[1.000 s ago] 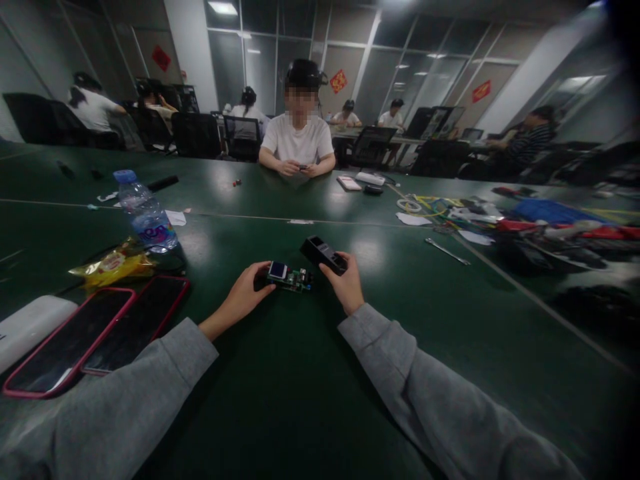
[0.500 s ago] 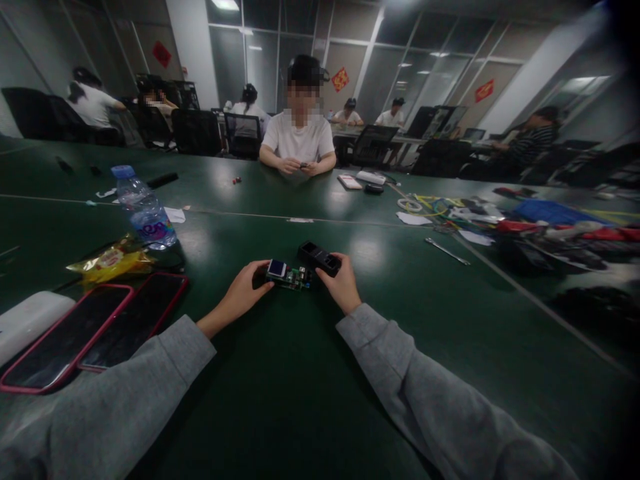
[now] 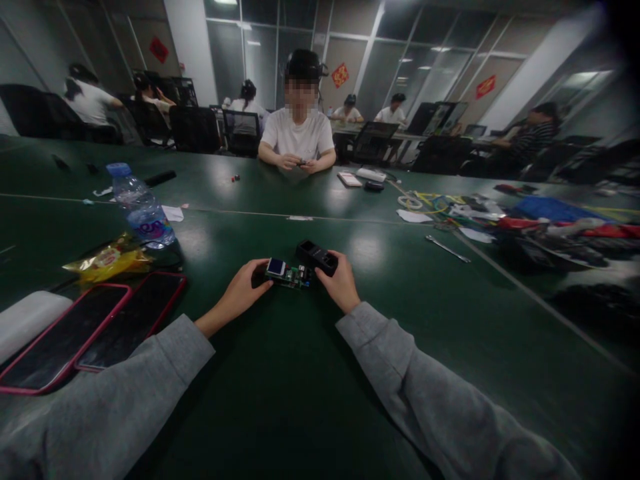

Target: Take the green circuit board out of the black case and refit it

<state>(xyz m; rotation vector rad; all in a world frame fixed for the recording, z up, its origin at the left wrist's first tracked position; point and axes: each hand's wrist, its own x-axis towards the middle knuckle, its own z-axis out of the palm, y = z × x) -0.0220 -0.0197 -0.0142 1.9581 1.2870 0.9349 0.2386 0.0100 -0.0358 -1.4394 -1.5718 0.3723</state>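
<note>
A small green circuit board with a little screen [image 3: 287, 273] lies on the dark green table [image 3: 280, 387] between my hands. My left hand [image 3: 243, 289] pinches the board's left end, fingers curled round it. My right hand [image 3: 341, 287] is closed on a black plastic casing [image 3: 316, 257], held low just behind the board's right end. Both arms wear grey sleeves.
At left lie two red-cased phones [image 3: 95, 327], a white box [image 3: 25, 323], a yellow snack packet [image 3: 107, 261] and a water bottle [image 3: 141, 210]. A metal tool [image 3: 447, 248], papers and a pile of cables sit at right. A person in white [image 3: 299, 137] sits opposite.
My right hand has lowered the black casing from a tilted, raised position down towards the table beside the board. My left hand has stayed on the board.
</note>
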